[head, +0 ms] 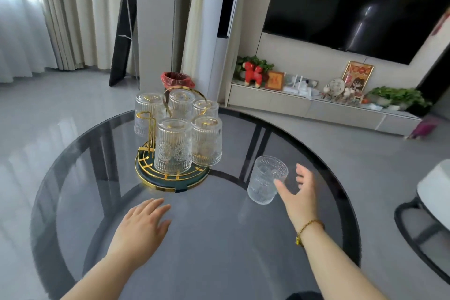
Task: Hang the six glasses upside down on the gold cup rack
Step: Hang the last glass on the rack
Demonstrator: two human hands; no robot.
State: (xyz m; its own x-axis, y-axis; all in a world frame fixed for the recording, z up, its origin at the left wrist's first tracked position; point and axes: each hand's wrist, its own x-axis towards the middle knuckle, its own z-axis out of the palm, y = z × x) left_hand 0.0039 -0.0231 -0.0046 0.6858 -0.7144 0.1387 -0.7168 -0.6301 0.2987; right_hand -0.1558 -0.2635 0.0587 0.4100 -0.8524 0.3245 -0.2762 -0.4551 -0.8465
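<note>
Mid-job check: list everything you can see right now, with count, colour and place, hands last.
glasses on rack: five, clear ribbed, hung upside down on the rack pegs
loose glass: one, clear, upright on the table, right of the rack
cup rack: one, gold wire with dark green base, on the table's far left part; one front-left peg bare
table: one, round dark glass, fills the foreground
bin with red bag: one, on the floor behind the rack
television: one, black, on the wall, upper right
red horse figure: one, on the low white cabinet
picture frames: two, on the cabinet
left hand: open, flat above the table, near the rack base
right hand: open, fingers spread beside the loose glass, not gripping it
</note>
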